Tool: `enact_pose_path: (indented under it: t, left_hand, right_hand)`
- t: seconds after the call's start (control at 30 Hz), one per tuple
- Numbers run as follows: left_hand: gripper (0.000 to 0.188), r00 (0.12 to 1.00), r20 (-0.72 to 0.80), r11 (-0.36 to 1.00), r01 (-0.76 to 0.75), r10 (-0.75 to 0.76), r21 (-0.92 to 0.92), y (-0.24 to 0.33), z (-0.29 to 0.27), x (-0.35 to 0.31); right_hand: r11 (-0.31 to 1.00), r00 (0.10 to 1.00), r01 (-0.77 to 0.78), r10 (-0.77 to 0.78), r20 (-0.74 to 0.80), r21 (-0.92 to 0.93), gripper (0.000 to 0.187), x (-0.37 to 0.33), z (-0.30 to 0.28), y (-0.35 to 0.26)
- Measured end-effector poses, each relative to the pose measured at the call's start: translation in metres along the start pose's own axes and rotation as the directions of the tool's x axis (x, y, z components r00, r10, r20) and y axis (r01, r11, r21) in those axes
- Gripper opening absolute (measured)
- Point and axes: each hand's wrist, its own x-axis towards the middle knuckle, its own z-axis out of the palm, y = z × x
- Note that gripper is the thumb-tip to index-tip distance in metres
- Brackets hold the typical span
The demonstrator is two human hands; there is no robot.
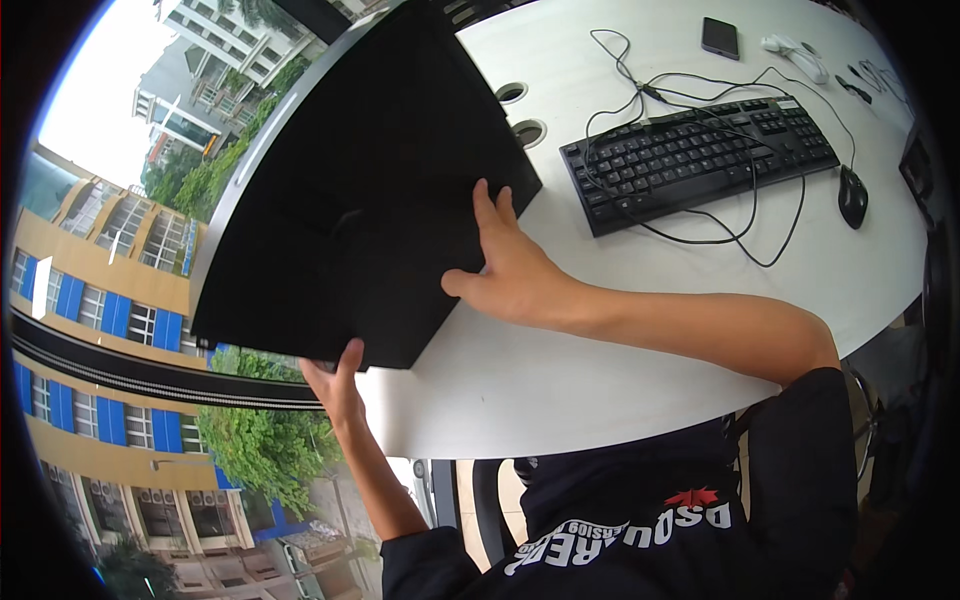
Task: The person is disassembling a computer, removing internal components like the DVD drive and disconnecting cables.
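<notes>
1. Left hand (342, 400): part-closed on the near edge of one large black panel (330, 190), thumb on its face, other fingers partly hidden.
2. Right hand (515, 275): spread wide, thumb and fingertips on the panel's face near its right edge; cannot tell whether it grips.
3. Panel: slanted, over the left end of the white worktop (500, 400).
4. Round holes (529, 133): two, just right of the panel.
5. Keyboard (690, 165): one, mid-worktop, looped black cable (745, 238) across it.
6. Mouse (852, 197): one, near the worktop's right edge.
7. Phone (720, 38): one, toward the far edge.
</notes>
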Motion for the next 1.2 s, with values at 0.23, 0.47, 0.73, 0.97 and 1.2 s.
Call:
enact_pose_path:
  t: [0.23,0.47,0.73,0.97,1.2]
  left_hand:
    - [0.088,0.978,-0.122,0.939,-0.12,0.167,0.323,0.033,0.03,-0.064]
    - [0.092,0.971,-0.122,0.935,-0.16,0.208,0.316,0.047,0.067,-0.066]
    - [0.095,0.944,-0.174,0.959,-0.276,0.282,0.058,0.039,0.021,-0.046]
    - [0.057,0.749,-0.286,0.795,-0.599,0.598,0.096,0.132,0.025,0.037]
    - [0.045,0.73,-0.244,0.726,-0.676,0.638,-0.124,0.137,0.037,0.06]
  right_hand:
    - [0.996,0.999,0.047,-0.047,0.008,-0.072,0.114,0.03,0.014,0.007]
    - [0.999,0.997,0.038,-0.04,-0.068,-0.026,0.117,0.07,0.021,0.012]
    - [0.891,0.828,0.453,-0.432,-0.359,-0.026,0.072,0.053,0.009,-0.014]
    - [0.752,0.739,0.659,-0.654,-0.162,-0.028,0.056,0.033,0.02,-0.074]
    - [0.74,0.726,0.672,-0.666,-0.17,-0.033,0.073,0.03,0.03,-0.075]
